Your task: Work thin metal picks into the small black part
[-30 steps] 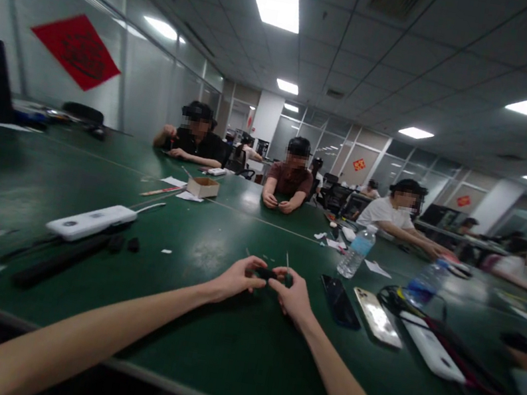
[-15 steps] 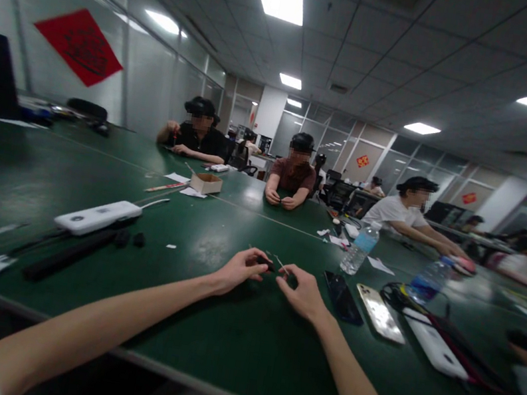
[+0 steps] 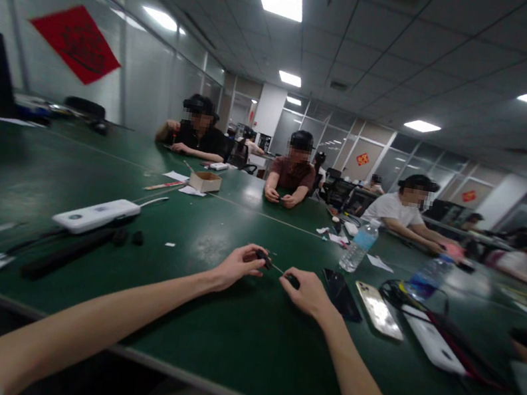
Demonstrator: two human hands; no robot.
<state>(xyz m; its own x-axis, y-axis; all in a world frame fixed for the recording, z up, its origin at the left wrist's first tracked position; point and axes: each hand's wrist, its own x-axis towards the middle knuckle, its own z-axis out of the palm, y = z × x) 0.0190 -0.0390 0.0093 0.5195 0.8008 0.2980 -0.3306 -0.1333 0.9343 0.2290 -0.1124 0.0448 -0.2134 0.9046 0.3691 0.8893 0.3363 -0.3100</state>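
Between the thumb and fingers of my left hand is a small black piece, whose exact kind I cannot make out. My right hand is closed around a small screwdriver, its dark handle partly hidden by the fingers. The screwdriver's thin, light shaft points left at the black piece; whether its tip touches is too small to tell. Both hands are just above the green table, close together.
Right of my hands lie a dark phone, a gold phone and a white power bank. Water bottles stand behind. Leftward are a white device and a black bar. An open box sits farther back; people sit around.
The black piece shows more clearly in my left hand, tilted up. My right hand has turned, so the screwdriver's shaft lies flatter and its dark handle is visible.
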